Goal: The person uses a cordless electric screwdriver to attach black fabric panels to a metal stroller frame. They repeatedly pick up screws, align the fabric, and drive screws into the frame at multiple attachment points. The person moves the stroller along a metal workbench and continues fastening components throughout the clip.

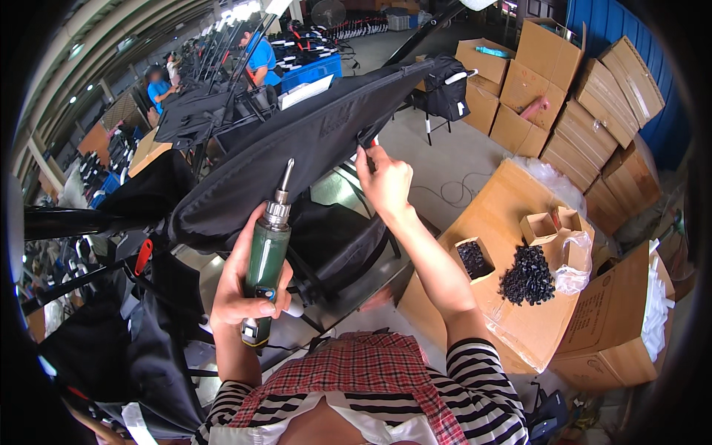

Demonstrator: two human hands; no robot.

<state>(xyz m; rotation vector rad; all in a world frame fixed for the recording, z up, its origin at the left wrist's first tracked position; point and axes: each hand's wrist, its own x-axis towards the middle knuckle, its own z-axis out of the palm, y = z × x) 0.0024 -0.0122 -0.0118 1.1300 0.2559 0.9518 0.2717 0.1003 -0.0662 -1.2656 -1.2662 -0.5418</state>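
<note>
My left hand [248,285] is wrapped round a green electric screwdriver [267,252], its metal bit [288,176] pointing up and away from me. Just behind the bit stretches a large black fabric panel [297,137], tilted, rising to the right. At the panel's right-hand lower edge, my right hand [386,178] is closed with the fingers bent in. A small red and white piece [375,141] shows beside those fingertips; what they pinch is hidden. Below the panel hangs more black fabric [334,248] on a dark frame. A red lever [144,256] sits on the frame at left.
On my right, a cardboard-topped surface [475,215] bears a pile of small black parts [527,275], an open box of them [473,258] and small cartons [539,228]. Stacked cardboard boxes [582,133] stand behind. A folded black chair [447,89] and co-workers in blue [263,63] are farther off.
</note>
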